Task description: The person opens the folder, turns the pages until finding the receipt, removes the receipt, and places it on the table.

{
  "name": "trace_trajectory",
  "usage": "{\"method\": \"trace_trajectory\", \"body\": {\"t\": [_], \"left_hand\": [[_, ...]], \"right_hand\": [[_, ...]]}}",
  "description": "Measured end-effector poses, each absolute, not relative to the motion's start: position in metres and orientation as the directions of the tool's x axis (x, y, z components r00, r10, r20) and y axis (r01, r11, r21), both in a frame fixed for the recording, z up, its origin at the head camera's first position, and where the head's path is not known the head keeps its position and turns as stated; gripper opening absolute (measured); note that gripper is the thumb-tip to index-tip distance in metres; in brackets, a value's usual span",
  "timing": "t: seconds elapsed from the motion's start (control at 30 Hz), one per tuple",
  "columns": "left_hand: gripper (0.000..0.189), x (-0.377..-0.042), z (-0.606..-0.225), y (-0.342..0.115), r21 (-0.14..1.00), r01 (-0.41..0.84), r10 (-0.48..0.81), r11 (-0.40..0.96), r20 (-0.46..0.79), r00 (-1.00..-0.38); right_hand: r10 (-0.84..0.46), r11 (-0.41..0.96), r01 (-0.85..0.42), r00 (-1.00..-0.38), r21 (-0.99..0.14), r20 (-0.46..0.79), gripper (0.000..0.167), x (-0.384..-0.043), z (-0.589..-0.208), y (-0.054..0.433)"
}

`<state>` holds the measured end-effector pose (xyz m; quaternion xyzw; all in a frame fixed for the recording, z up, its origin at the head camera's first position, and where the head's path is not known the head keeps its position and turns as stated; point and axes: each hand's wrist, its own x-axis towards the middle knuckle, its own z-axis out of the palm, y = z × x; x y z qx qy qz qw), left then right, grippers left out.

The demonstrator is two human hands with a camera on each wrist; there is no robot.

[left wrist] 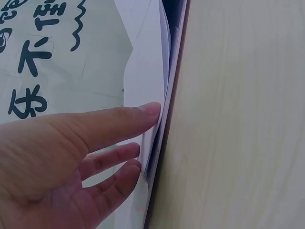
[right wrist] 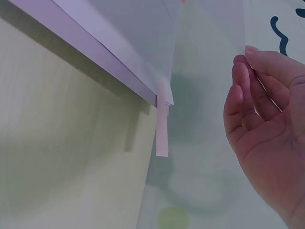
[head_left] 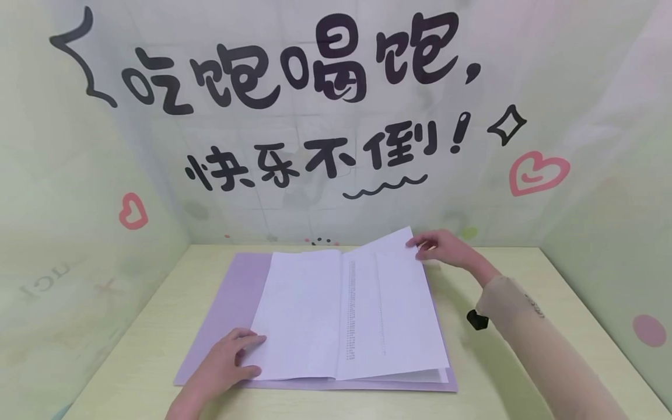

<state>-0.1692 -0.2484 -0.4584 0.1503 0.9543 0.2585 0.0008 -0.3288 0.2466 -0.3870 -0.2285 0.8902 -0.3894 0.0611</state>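
A booklet with a pale purple cover (head_left: pixel 231 303) lies spread wide on the wooden table. Its left page (head_left: pixel 301 315) is blank, while the right page (head_left: pixel 404 309) carries a column of small print and a dotted line. At the upper right corner, my right hand (head_left: pixel 443 246) pinches a lifted page (right wrist: pixel 224 19) between thumb and fingertips. My left hand (head_left: pixel 223 356) rests on the lower left corner of the left page, its thumb (left wrist: pixel 150 112) along the bottom edge and its fingers lightly bent on the paper. A pale pink strip (right wrist: pixel 162 129) hangs from the booklet's corner in the right wrist view.
The light wooden table (head_left: pixel 142 344) is enclosed by pale cloth walls (head_left: pixel 68 175) at the back and both sides. Large black characters (head_left: pixel 341 64) and pink hearts are printed on them. A small black object (head_left: pixel 477 319) shows beside the right sleeve (head_left: pixel 525 326).
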Motion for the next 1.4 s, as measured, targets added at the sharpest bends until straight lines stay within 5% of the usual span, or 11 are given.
{"method": "trace_trajectory", "body": {"t": [0.53,0.87,1.4], "left_hand": [[0.053,-0.165,-0.464,-0.259,0.55,0.353,0.351,0.757,0.113,-0.93],[0.053,-0.166,-0.461,-0.254,0.464,0.316,0.307,0.828,0.097,-0.947],[0.051,-0.165,-0.468,-0.262,0.45,0.418,0.375,0.789,0.186,-0.908]], "right_hand": [[-0.528,0.589,-0.414,-0.847,-0.694,0.057,0.032,-0.34,-0.339,0.218],[-0.561,0.582,-0.445,-0.825,-0.681,0.06,0.034,-0.348,-0.314,0.189],[-0.546,0.516,-0.501,-0.817,-0.695,0.184,0.032,-0.358,-0.309,0.116]]}}
